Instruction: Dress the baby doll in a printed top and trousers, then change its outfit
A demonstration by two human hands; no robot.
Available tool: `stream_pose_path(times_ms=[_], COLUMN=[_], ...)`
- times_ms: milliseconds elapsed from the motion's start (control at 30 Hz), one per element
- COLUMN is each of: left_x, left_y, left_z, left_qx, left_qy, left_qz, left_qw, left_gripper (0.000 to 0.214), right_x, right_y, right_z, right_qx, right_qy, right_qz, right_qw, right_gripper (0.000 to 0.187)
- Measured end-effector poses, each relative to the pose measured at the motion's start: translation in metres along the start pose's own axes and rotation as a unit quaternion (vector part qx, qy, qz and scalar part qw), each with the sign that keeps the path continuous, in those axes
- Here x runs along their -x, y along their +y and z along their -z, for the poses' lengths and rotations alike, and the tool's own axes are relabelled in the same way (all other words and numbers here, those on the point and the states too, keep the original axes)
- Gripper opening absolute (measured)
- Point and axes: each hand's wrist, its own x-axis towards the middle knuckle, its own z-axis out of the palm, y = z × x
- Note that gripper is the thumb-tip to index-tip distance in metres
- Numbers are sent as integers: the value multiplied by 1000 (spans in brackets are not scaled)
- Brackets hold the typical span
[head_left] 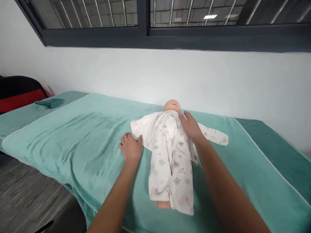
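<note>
A baby doll lies face up on a teal blanket, dressed in a white printed romper with both sleeves spread out. One bare foot shows at the romper's lower hem. My left hand lies flat on the blanket with fingers stretched, its thumb touching the end of the doll's left-side sleeve. My right hand rests flat and open on the doll's chest near the shoulder, just below the head.
The blanket covers a bed with a darker green sheet showing at the right. A white wall and a dark window frame stand behind. A black and red object sits at far left; a folded teal cloth lies nearby.
</note>
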Motion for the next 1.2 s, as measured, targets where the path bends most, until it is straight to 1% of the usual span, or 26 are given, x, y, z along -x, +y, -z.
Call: stream_pose_path(times_ms=[67,167,233,267,333,400,433,467,500,533,567,600,633,667,700,733,767,833,867,933,967,1000,1033,1100,1167,1200], left_x=[-8,-18,-23,-24,-25,-21,-18,-13,-8,-2,5,12,18,24,29,32,34,34,30,17,7,-6,-20,-50,-77,-87], left_y=[1,-1,-3,-2,4,18,28,39,50,60,69,77,82,85,87,87,86,83,84,88,94,101,109,130,151,160], left_z=[-3,-5,-6,-6,-3,3,8,14,21,28,35,41,45,48,51,52,53,54,54,51,47,42,35,17,-4,-13], left_qx=[-7,16,58,96,204,324,372,407,428,432,414,376,326,274,230,203,195,233,267,324,341,348,349,359,338,322], left_qy=[-1,11,4,-2,-10,-19,-22,-27,-28,-23,-39,-76,-110,-143,-167,-182,-193,-209,-214,-207,-194,-180,-165,-157,-174,-199], left_qz=[23,47,57,66,90,101,91,67,26,-32,-112,-208,-300,-370,-418,-441,-445,-422,-397,-324,-279,-236,-196,-139,-126,-129], left_qw=[1000,999,997,993,975,940,924,911,903,901,902,900,890,876,863,855,852,851,852,865,877,889,902,910,916,916], left_gripper=[44,32,25,24,23,24,23,21,18,14,8,4,7,11,13,13,12,10,11,14,15,17,17,17,15,16], right_x=[-10,-13,-11,-11,-11,-13,-14,-14,-15,-15,-15,-14,-14,-14,-14,-14,-14,-15,-16,-17,-17,-18,-19,-22,-29,-34], right_y=[0,6,11,12,14,14,14,14,14,13,13,12,12,11,11,10,10,11,11,13,13,14,15,16,17,17], right_z=[-10,-15,-15,-15,-15,-17,-17,-17,-17,-17,-16,-15,-14,-13,-12,-12,-12,-13,-14,-15,-15,-15,-13,-9,-3,-1], right_qx=[17,14,4,0,-4,-4,-3,-4,-6,-11,-17,-26,-37,-48,-57,-63,-67,-62,-50,-14,5,22,35,55,79,95], right_qy=[-31,-39,-40,-42,-45,-48,-51,-49,-45,-42,-38,-36,-36,-36,-36,-35,-30,-4,23,87,109,117,112,73,36,23], right_qz=[7,64,84,88,93,95,94,92,90,89,89,90,93,97,100,101,99,93,86,65,51,35,21,-1,-13,-18], right_qw=[999,997,996,995,995,994,994,995,995,995,995,995,994,994,993,992,992,994,995,994,993,992,993,996,996,995], right_gripper=[57,49,48,48,48,47,46,47,47,48,48,46,43,40,37,36,36,37,38,35,31,27,25,25,28,28])
